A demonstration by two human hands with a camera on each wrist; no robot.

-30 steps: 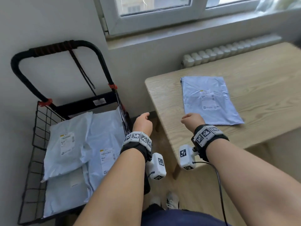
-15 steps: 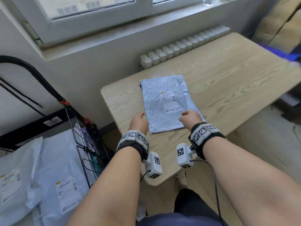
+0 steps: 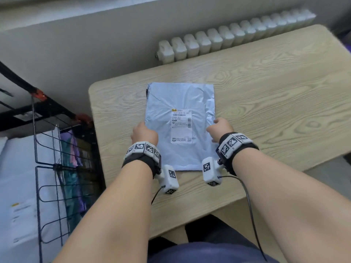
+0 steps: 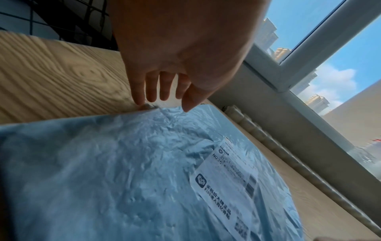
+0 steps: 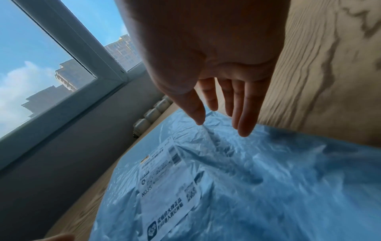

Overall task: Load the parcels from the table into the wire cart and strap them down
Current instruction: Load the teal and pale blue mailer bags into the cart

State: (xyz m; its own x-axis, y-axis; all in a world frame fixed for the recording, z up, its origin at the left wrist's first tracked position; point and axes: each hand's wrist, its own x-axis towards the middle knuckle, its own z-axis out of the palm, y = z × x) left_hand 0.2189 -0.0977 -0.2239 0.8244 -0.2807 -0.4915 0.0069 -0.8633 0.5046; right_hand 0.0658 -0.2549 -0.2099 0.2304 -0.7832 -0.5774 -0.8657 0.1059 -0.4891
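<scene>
A pale blue parcel (image 3: 180, 128) lay flat on the wooden counter (image 3: 275, 95), long side running away from the person, its white shipping label (image 3: 181, 126) face up near the middle. The person's left hand (image 3: 144, 134) sat at the parcel's left edge and the right hand (image 3: 220, 130) at its right edge, one on either side of the label. In the left wrist view the left hand (image 4: 181, 53) was spread, fingers (image 4: 152, 88) straight and pointing down, tips at the parcel (image 4: 134, 171) edge where the plastic met the counter (image 4: 51, 78); whether they touched the plastic or only the wood, I could not tell. In the right wrist view the right hand (image 5: 210, 53) was likewise spread, fingers (image 5: 245, 114) extended, thumb tip down at the crinkled surface of the parcel (image 5: 268, 179) near its edge; nothing was pinched or curled around. The plastic showed creases near both hands. The label (image 5: 164, 192) carried a barcode, a square code and the marking N035. To the person's left, beside the counter's end, stood the wire cart (image 3: 49, 168), black frame with red fittings, and inside it lay other pale parcels (image 3: 19, 186) with labels. A white radiator (image 3: 228, 37) ran along the wall behind the counter, under a window (image 5: 41, 65) that showed blue sky and tall buildings. Both wrists wore black bands with checkered marker blocks and small white camera units on cables.
</scene>
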